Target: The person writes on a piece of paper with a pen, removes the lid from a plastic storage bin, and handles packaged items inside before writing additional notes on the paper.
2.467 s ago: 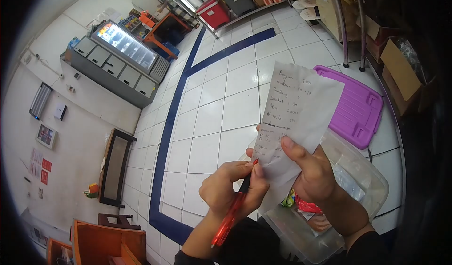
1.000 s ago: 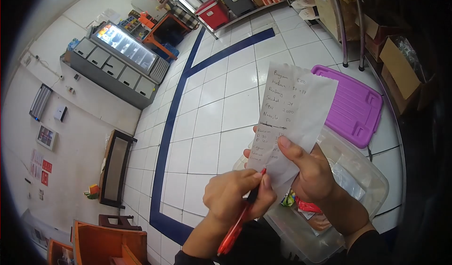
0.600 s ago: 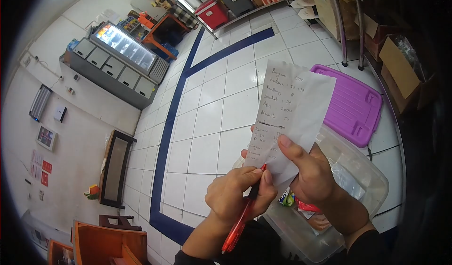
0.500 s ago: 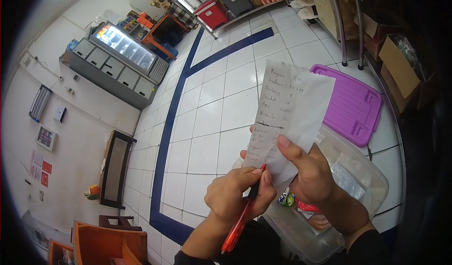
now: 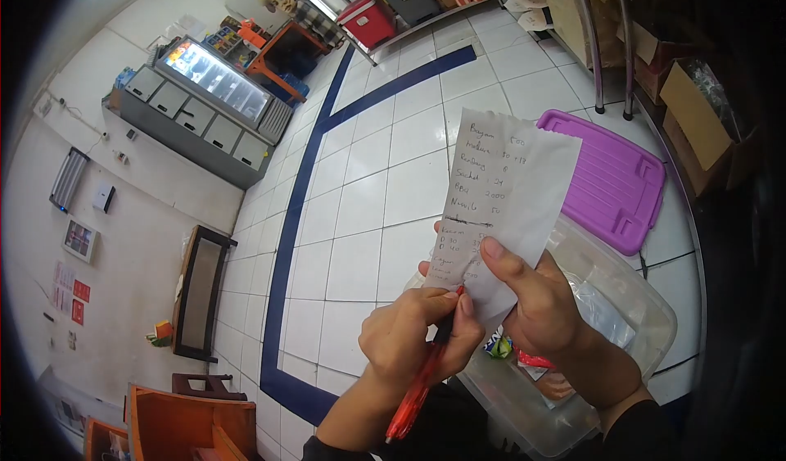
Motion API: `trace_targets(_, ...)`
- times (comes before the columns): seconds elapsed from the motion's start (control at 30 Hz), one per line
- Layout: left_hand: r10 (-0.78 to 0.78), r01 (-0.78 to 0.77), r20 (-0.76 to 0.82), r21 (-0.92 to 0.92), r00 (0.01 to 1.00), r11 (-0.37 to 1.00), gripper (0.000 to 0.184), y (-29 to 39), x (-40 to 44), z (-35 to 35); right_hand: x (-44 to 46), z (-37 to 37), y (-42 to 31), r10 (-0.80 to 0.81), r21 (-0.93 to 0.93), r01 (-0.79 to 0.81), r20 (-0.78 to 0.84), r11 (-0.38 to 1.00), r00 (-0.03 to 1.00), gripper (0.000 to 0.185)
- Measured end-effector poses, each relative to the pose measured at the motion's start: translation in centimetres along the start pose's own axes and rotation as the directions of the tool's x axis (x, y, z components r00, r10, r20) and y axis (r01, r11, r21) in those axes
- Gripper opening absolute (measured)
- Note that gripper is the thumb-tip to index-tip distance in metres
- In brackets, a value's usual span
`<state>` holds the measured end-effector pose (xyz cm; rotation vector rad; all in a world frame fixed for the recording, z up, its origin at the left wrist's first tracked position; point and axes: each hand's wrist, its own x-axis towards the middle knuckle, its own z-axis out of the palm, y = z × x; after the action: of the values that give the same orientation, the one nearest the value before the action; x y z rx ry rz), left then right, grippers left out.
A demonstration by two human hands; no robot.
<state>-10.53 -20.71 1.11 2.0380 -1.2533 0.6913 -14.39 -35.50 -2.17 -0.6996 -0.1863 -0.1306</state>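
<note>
My left hand [image 5: 417, 330] is closed round a red pen [image 5: 412, 404] with a dark grip. Its tip meets the lower part of a long white paper slip [image 5: 516, 191], near the last handwritten lines. On the slip are words and numbers in rows, one row struck through. From the right side my right hand [image 5: 544, 301] grips the slip, thumb on the front; fingertips show past its left edge. Below the hands stands a clear plastic bin [image 5: 655, 330] with packets [image 5: 602, 318] inside. Its contents are partly hidden by my right hand and the slip.
A purple lid [image 5: 610, 187] lies on the tiled floor beyond the bin. Cardboard boxes [image 5: 696, 121] and metal rack legs [image 5: 594, 60] line the right. An orange wooden piece [image 5: 192, 420] stands at lower left. A person [image 5: 307, 19] is at the far back.
The pen tip has shifted slightly right along the bottom line of the slip. The slip and both hands are otherwise almost unmoved. The far person shows a little more.
</note>
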Motion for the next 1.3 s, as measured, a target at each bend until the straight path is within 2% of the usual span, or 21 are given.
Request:
trace_targets(0.2,0.075,-0.076,-0.035,-0.021,0.997,0.997,0.019,-0.3,0.1,0.2,0.0,0.2,-0.3,0.014,0.001,-0.014,-0.008,1.000,1.000,0.046)
trace_targets(0.3,0.044,-0.044,0.014,-0.031,0.999,0.999,0.019,-0.2,0.2,0.1,0.0,-0.2,0.1,0.011,0.013,-0.011,-0.004,1.000,1.000,0.046)
trace_targets(0.73,0.094,-0.094,-0.013,-0.028,0.996,0.995,0.020,-0.1,0.1,-0.1,-0.1,0.2,-0.1,-0.015,0.017,0.015,0.010,1.000,1.000,0.045)
trace_targets(0.83,0.047,-0.047,0.026,-0.005,0.999,0.999,0.019,0.2,0.4,-0.3,-0.1,0.1,0.0,0.003,0.009,-0.003,0.004,1.000,1.000,0.046)
trace_targets(0.9,0.103,-0.103,0.014,-0.037,0.995,0.994,0.018,-0.3,0.3,-0.2,-0.1,0.2,-0.4,0.044,-0.012,-0.044,-0.040,0.999,0.998,0.044)
trace_targets(0.93,0.090,-0.088,0.028,-0.054,0.996,0.995,0.018,-0.5,0.0,0.0,-0.1,0.1,-0.5,0.062,-0.016,-0.063,-0.064,0.998,0.996,0.044)
trace_targets(1.0,-0.155,0.087,-0.172,-0.350,0.973,0.933,0.012,-0.9,-1.0,0.5,0.2,-0.5,-0.4,-0.110,-0.149,0.111,0.010,0.983,0.994,0.034)
trace_targets(1.07,-0.309,0.162,-0.265,-0.462,0.913,0.872,0.024,-0.8,-0.8,0.6,0.3,-2.0,-0.5,-0.187,-0.276,0.190,0.039,0.942,0.982,0.033)
trace_targets(1.13,-0.361,0.284,-0.280,-0.281,0.890,0.917,0.045,-2.3,-0.5,0.9,0.2,-3.8,-0.6,-0.240,-0.409,0.247,0.068,0.878,0.968,0.033)
trace_targets(1.2,-0.343,0.310,-0.231,-0.168,0.910,0.936,0.050,-3.0,-0.5,2.0,-0.5,-5.8,-1.0,-0.272,-0.521,0.282,0.097,0.806,0.957,0.032)
trace_targets(1.27,-0.305,0.287,-0.036,-0.251,0.952,0.924,0.050,-4.0,-1.3,2.2,-1.5,-7.6,-1.5,-0.288,-0.616,0.302,0.126,0.727,0.949,0.031)
trace_targets(1.3,-0.334,0.362,0.140,-0.364,0.932,0.859,0.043,-4.2,-1.4,1.8,-2.0,-8.2,-1.8,-0.292,-0.654,0.311,0.141,0.690,0.946,0.031)
